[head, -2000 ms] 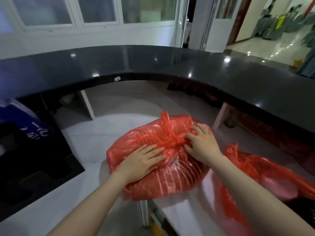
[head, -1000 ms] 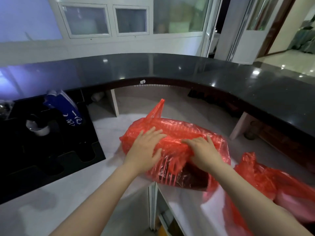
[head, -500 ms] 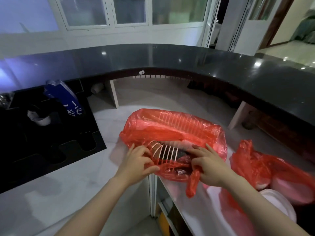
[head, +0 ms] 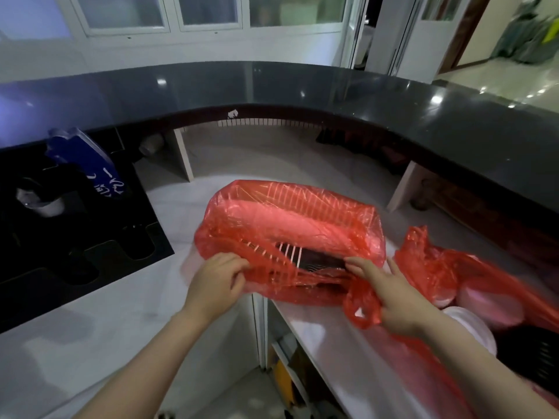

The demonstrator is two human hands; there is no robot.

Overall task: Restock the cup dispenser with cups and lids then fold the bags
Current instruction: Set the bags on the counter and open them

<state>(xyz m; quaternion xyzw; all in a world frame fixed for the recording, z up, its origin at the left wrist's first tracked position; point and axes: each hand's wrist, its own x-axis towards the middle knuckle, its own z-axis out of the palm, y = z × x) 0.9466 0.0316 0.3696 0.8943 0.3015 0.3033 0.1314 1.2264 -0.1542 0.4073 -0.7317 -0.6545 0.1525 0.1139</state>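
Observation:
A red plastic bag (head: 290, 219) lies on the white counter (head: 90, 334) in front of me, its mouth pulled wide toward me. Inside I see a stack with white ribbed edges and something black. My left hand (head: 216, 285) pinches the bag's near left rim. My right hand (head: 390, 297) holds the near right rim and a handle loop. A second red bag (head: 472, 276) lies crumpled at the right, with a white lid-like round piece (head: 472, 325) beside it.
A black cup dispenser tray (head: 75, 237) with round cut-outs sits at the left, a blue sleeve (head: 87, 161) and a cup in it. A curved black upper counter (head: 302, 89) rings the workspace. A gap with shelves (head: 287, 373) opens below between the counters.
The knot on the bag came undone, and both hands moved from pressing its top to pulling its mouth apart toward me. The contents now show.

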